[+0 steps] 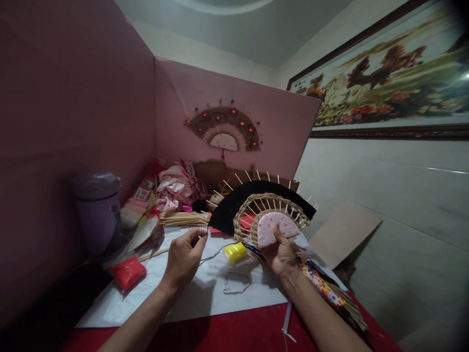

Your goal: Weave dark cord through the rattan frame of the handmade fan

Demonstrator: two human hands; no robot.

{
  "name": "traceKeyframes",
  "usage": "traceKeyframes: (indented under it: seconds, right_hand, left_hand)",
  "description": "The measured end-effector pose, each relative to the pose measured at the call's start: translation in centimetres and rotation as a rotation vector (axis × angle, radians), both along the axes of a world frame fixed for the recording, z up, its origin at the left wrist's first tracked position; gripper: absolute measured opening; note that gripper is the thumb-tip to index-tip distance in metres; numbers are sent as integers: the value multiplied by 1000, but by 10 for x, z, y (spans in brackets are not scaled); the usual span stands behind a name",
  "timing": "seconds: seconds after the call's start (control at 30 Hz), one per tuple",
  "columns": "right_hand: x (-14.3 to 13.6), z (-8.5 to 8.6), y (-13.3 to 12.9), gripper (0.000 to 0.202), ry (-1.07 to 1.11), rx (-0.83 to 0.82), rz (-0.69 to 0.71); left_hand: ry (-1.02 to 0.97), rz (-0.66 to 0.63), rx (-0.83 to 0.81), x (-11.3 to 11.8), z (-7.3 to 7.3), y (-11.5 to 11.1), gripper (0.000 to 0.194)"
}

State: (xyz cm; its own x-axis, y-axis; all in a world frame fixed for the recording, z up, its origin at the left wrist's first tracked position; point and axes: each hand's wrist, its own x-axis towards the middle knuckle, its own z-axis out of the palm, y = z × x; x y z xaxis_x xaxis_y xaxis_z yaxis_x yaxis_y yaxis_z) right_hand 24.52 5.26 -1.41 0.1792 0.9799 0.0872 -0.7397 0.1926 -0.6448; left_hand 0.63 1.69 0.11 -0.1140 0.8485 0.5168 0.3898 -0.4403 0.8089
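Note:
A handmade fan is held up over the table, with thin sticks poking out past its black cloth band. Below the band is an arc of braided straw, and at the base a pale half-round patch with red dots. My right hand grips this base, thumb across the dotted patch. At the fan's lower left corner, my left hand is closed in a pinch on a dark thread that reaches up to the black band. A dark cord curves between my left hand and the fan.
On the white sheet lie a yellow packet, a red packet and a bundle of sticks. A lilac container stands left. Behind, a finished-looking fan hangs on a pink panel. Floral cloth lies right.

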Motion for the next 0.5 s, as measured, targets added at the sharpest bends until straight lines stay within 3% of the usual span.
traceKeyframes:
  seconds: [0.1,0.23,0.4,0.5]
  right_hand:
    - [1,0,2,29,75,-63,-26]
    - [1,2,4,34,80,-87,-97]
    - [3,4,4,31,59,-114,-110]
    - [5,5,3,31,37,-123,-93]
  left_hand:
    - [165,95,90,-4,4,-2,18]
    - [259,119,191,-9,7,0,17]
    - [197,98,240,-14,6,7,14]
    - [84,73,144,-16,6,10,15]
